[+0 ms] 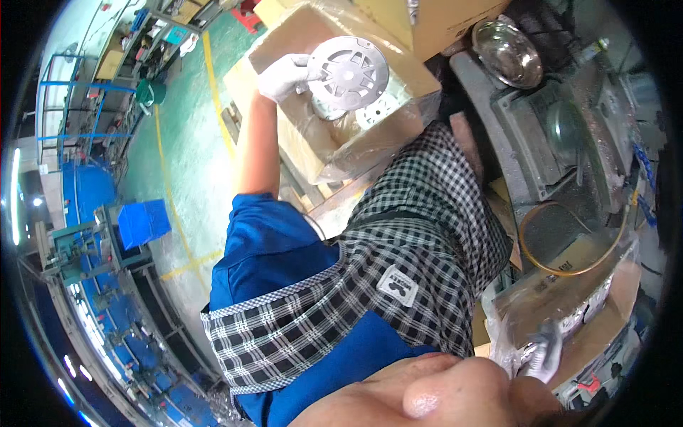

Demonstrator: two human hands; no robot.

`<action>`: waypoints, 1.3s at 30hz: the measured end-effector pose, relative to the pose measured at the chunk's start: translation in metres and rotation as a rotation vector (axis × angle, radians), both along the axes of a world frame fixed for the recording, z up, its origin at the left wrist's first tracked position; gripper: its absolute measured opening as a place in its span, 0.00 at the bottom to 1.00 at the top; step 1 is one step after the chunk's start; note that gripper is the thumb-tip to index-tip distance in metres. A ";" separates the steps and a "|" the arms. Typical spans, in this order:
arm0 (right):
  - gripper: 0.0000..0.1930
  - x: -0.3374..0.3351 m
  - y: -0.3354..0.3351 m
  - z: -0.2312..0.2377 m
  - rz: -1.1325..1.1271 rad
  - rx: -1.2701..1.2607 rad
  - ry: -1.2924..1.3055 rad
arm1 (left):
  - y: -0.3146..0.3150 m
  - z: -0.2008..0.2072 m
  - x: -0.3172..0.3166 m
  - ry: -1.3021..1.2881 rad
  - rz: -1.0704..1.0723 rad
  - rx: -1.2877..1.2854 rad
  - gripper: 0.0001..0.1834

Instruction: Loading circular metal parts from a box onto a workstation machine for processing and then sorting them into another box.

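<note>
My left hand (284, 77), in a white glove, grips the rim of a round silver metal disc (348, 74) with spoke-like cut-outs and small holes. It holds the disc up over a cardboard box (302, 135) lined with clear plastic. Inside that box, below the disc, lie similar pale metal discs (383, 109). At the lower right, my right hand (545, 356), also gloved, is over the near end of another plastic-lined carton (612, 285). Shiny metal parts (580, 317) show in it. The right fingers are blurred, and whether they hold anything is unclear.
A grey metal machine bed (523, 135) stands to the right, with a shiny metal bowl (506, 51) at its far end. A yellowish hose (562, 272) loops near the carton. On the left, a blue bin (144, 223) and racks (85, 107) border the green floor (181, 142).
</note>
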State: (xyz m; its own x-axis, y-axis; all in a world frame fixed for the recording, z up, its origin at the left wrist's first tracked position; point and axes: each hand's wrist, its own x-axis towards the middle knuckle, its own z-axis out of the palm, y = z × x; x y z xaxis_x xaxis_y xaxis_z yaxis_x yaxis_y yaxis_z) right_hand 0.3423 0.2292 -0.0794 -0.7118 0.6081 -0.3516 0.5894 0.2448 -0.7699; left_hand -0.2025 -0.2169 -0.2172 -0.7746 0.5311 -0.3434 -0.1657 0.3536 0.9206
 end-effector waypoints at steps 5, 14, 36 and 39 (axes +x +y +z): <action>0.28 -0.090 -0.062 -0.045 0.130 -0.206 0.372 | 0.098 0.021 0.033 0.109 -0.160 0.183 0.15; 0.33 -0.189 -0.060 -0.103 -0.756 -1.309 0.716 | 0.273 0.081 0.165 1.304 -1.069 0.235 0.17; 0.19 -0.153 -0.045 -0.164 -0.291 -0.604 0.563 | 0.365 0.041 0.141 0.455 -0.316 0.432 0.33; 0.19 -0.120 -0.053 -0.202 -0.335 -0.595 0.387 | 0.414 0.060 0.084 0.515 -0.390 0.369 0.36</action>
State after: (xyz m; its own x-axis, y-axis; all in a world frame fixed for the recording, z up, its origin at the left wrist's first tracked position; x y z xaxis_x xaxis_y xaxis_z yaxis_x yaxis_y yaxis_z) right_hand 0.2220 0.1760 -0.2811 -0.6621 0.5994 -0.4498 0.2219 -0.4165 -0.8816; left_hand -0.1181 0.1973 -0.1573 -0.5210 0.8111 0.2659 0.3933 -0.0484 0.9181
